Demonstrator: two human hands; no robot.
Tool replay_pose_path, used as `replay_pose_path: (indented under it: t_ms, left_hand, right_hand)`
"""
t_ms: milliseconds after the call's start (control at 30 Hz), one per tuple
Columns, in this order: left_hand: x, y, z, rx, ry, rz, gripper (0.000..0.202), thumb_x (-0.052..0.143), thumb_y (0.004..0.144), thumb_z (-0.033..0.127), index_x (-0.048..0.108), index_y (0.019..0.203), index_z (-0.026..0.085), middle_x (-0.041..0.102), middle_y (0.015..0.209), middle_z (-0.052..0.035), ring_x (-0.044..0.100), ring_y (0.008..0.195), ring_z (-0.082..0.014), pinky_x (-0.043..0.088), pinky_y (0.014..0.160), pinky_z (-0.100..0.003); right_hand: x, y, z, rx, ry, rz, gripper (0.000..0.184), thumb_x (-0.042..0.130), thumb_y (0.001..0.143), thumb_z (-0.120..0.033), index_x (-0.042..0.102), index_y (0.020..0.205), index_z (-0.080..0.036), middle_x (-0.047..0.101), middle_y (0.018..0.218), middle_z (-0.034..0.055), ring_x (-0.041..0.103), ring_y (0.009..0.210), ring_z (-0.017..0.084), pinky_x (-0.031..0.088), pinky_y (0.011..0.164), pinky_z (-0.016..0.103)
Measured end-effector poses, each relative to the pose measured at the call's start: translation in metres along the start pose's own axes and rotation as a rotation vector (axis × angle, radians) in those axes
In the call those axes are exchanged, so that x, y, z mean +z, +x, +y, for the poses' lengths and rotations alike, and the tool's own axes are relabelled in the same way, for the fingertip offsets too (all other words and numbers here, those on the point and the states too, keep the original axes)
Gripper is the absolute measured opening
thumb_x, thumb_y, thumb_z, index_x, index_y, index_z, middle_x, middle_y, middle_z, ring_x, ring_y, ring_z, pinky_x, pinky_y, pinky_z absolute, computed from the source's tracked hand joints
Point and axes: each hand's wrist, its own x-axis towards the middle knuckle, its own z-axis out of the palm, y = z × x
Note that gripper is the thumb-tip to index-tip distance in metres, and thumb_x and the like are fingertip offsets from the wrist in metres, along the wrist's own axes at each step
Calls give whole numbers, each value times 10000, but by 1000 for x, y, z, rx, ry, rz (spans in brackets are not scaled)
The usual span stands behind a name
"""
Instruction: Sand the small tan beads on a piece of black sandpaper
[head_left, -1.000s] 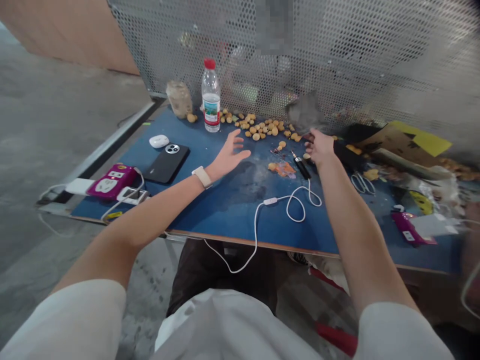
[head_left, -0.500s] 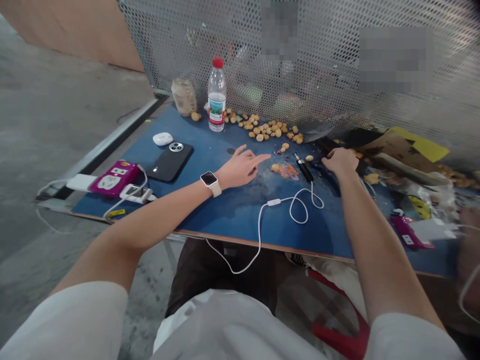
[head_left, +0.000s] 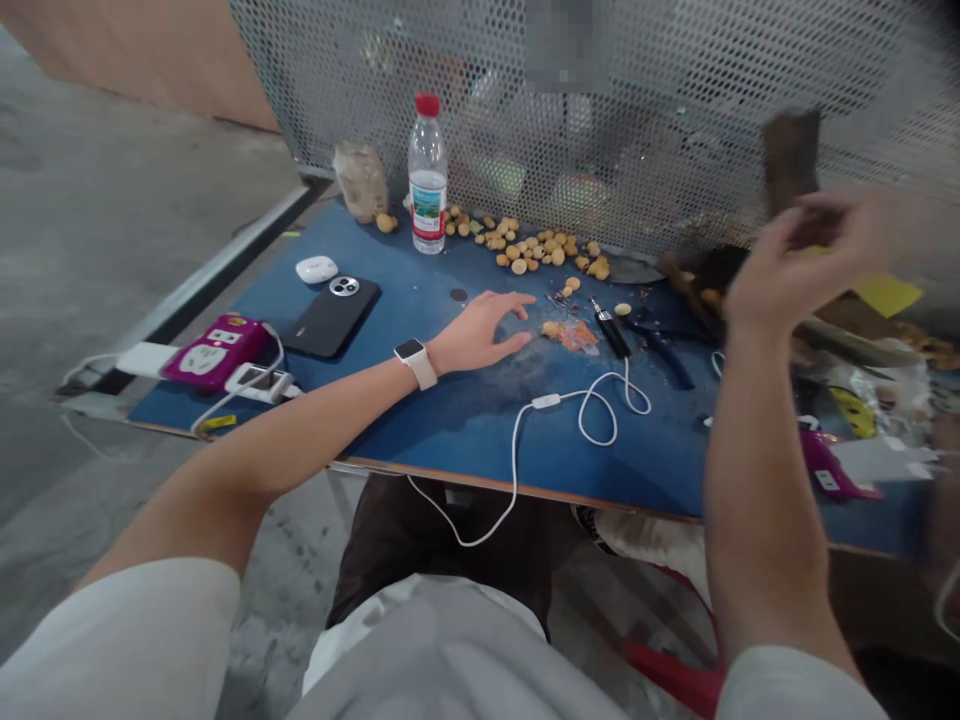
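Observation:
My left hand (head_left: 484, 328) lies on the blue table (head_left: 465, 420) with its fingers stretched flat, a white watch on the wrist. Its fingertips are close to a small orange, crushed scrap (head_left: 571, 336) and a black tool (head_left: 609, 330). My right hand (head_left: 787, 265) is raised above the table's right side and blurred by motion. Its fingers are closed round a dark brown object (head_left: 791, 165) that sticks up from them. A scatter of small yellow-brown nuts (head_left: 536, 250) lies along the back of the table.
A water bottle (head_left: 427, 175) and a jar (head_left: 361, 178) stand at the back by the perforated metal screen (head_left: 675, 100). A black phone (head_left: 331, 315), white earbud case (head_left: 316, 269), purple power strip (head_left: 214, 352) and white cable (head_left: 555, 420) lie on the table. Clutter fills the right side.
My right hand has risen from the table at the right and now holds a dark object in the air. My left hand has gone from pointing to lying flat.

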Motion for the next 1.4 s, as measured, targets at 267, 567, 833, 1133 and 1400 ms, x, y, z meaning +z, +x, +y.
replay_pose_path:
  t_ms: [267, 567, 833, 1133, 1400]
  left_hand:
    - [9, 8, 1, -165, -778, 301, 1039, 1047, 946, 905, 667, 1756, 376, 788, 1710, -140, 736, 1670, -418, 641, 1363, -606]
    - [13, 5, 16, -290, -669, 210, 938, 814, 1111, 893, 608, 1825, 321, 842, 1689, -186, 747, 1721, -402, 670, 1315, -558]
    - [6, 2, 19, -368, -789, 235, 875, 795, 1026, 866, 695, 1684, 297, 886, 1634, -175, 784, 1685, -489, 704, 1313, -696]
    - [6, 4, -12, -723, -851, 294, 456, 707, 912, 483, 745, 1310, 264, 936, 1360, -157, 889, 1448, -430, 762, 1213, -641]
    - [15, 7, -14, -666, -784, 297, 521, 621, 886, 299, 711, 1399, 310, 942, 1294, -75, 921, 1408, -374, 761, 1225, -664]
  right_hand:
    - [138, -87, -71, -290, 366, 141, 206, 730, 1206, -280, 928, 1196, -335, 919, 1115, 69, 887, 1053, 319, 757, 1076, 544]
    - [148, -110, -101, -10, 875, -151, 320, 813, 1201, -642, 934, 1138, -353, 948, 1158, 82, 907, 1023, 345, 809, 1013, 608]
    - [130, -97, -46, -25, 377, -76, 213, 809, 1181, -514, 897, 1104, -336, 875, 1075, 116, 850, 1138, 419, 748, 1110, 663]
    - [153, -84, 30, -95, 177, -275, 217, 808, 1148, -391, 913, 1308, -287, 879, 1306, 162, 850, 1197, 422, 719, 1163, 675]
    - [153, -82, 28, -70, 76, -173, 273, 751, 1133, -361, 845, 1381, -297, 900, 1276, 181, 811, 1280, 464, 701, 1179, 689]
